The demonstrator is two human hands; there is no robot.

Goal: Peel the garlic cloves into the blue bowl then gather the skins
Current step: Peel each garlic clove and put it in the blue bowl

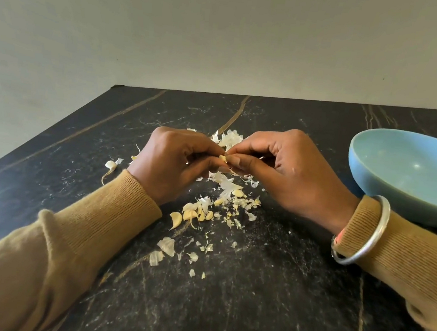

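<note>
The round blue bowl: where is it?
Head view: the round blue bowl stands at the right edge, on the dark marble table, beyond the silver bangle.

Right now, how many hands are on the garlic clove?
2. The left hand pinches the garlic clove from the left side; the right hand pinches it from the right, both above the scattered skins.
</note>
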